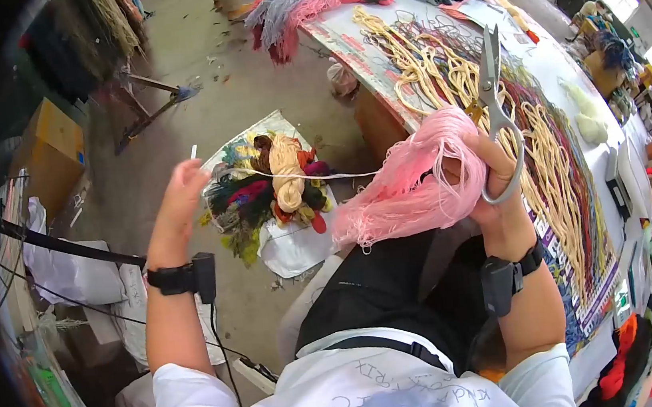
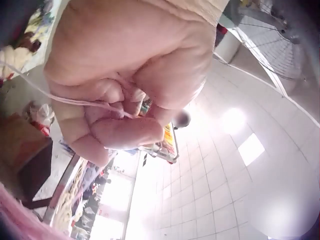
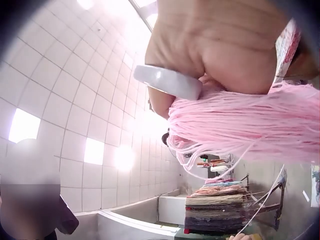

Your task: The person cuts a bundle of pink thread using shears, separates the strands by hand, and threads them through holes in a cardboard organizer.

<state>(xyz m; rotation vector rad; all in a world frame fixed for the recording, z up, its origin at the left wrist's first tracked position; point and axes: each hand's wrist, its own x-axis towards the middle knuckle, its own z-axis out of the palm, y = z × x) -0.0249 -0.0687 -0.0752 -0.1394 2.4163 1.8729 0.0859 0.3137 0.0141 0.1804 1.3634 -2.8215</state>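
My left hand (image 1: 180,196) has curled fingers pinching the end of a thin pale strand (image 2: 70,101), stretched across to a pink yarn bundle (image 1: 412,185). The right hand (image 1: 492,176) grips that bundle, its loose ends hanging toward the left. Grey-handled scissors (image 1: 495,104) are also held in the right hand, a finger through the handle loop and the blades pointing up and away. In the right wrist view the pink yarn (image 3: 240,120) hangs under the palm, beside the grey handle loop (image 3: 167,81).
A table (image 1: 579,166) on the right bears cream and multicoloured yarn strands (image 1: 559,201). Grey and pink yarn (image 1: 303,5) lies at its far end. Mixed yarn hanks (image 1: 286,172) rest on a sheet on the floor. A cardboard box (image 1: 51,158) and a cable (image 1: 65,246) are at left.
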